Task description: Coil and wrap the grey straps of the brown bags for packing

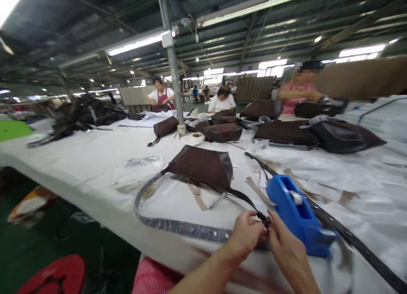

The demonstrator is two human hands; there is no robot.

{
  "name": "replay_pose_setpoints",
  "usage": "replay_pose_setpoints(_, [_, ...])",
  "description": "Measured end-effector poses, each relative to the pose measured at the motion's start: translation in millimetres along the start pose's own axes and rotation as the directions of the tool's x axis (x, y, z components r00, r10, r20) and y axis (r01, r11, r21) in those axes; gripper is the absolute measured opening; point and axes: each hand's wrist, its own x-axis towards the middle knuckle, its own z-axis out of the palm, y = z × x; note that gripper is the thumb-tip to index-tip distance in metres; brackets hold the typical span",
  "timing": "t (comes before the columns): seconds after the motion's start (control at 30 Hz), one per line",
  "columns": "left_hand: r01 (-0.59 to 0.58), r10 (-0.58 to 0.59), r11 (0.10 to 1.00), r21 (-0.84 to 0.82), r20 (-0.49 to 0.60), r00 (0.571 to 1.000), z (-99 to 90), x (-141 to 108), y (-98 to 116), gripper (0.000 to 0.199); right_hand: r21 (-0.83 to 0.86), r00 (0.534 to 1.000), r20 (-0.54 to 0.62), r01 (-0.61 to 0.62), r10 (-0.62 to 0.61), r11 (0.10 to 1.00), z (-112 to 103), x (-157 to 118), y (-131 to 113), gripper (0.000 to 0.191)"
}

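A dark brown bag [199, 165] with black end panels lies on the white table in front of me. Its strap [184, 227], wrapped in clear plastic along one stretch, loops from the bag's left end round toward my hands. From the right end a thin black strap runs to a black buckle [263, 219]. My left hand [246, 232] is closed on the strap at the buckle's left side. On the other side my right hand [282, 232] pinches the buckle, fingers partly hidden. Just right of it stands a blue tape dispenser [295, 213].
A long black strap with metal studs [349, 239] runs behind the dispenser. Paper strips and a plastic bag [138, 169] lie around. More brown bags [222, 132] sit near a metal post [174, 73]. Co-workers work across the table; a red stool [60, 273] stands lower left.
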Motion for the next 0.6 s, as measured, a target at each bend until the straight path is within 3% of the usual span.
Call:
replay_pose_setpoints(0.07, [0.007,-0.01,0.993,-0.119,-0.029,1.0,1.5,-1,-1,0.04,0.086,0.998,0.04,-0.054,0.051,0.995,6,-6,-4,0.055])
replay_pose_setpoints(0.2, [-0.155,0.164,0.984,0.091,-0.102,0.981,-8.9,-5,-1,0.045,0.331,0.978,0.166,-0.177,0.127,0.927,8,-17,-24,0.067])
replay_pose_setpoints(0.27, [-0.213,0.232,0.959,0.189,-0.088,0.969,-18.8,-5,-1,0.044,0.522,0.948,0.262,-0.297,0.181,0.799,5,-18,-35,0.072])
replay_pose_setpoints(0.33, [-0.273,0.285,0.938,0.214,-0.028,0.958,-28.7,-2,-1,0.04,0.673,0.908,0.356,-0.414,0.222,0.613,-1,-14,-40,0.075])
replay_pose_setpoints(0.4, [-0.304,0.306,0.924,0.232,0.031,0.952,-36.4,2,-1,0.04,0.72,0.881,0.389,-0.474,0.27,0.507,-6,-8,-39,0.069])
replay_pose_setpoints(0.5, [-0.319,0.313,0.908,0.271,0.067,0.947,-42.3,6,1,0.045,0.692,0.86,0.337,-0.502,0.382,0.52,-10,1,-35,0.055])
replay_pose_setpoints(0.6, [-0.364,0.358,0.862,0.353,0.083,0.93,-41.8,0,6,0.045,0.663,0.819,0.425,-0.572,0.386,0.482,-6,8,-35,0.069])
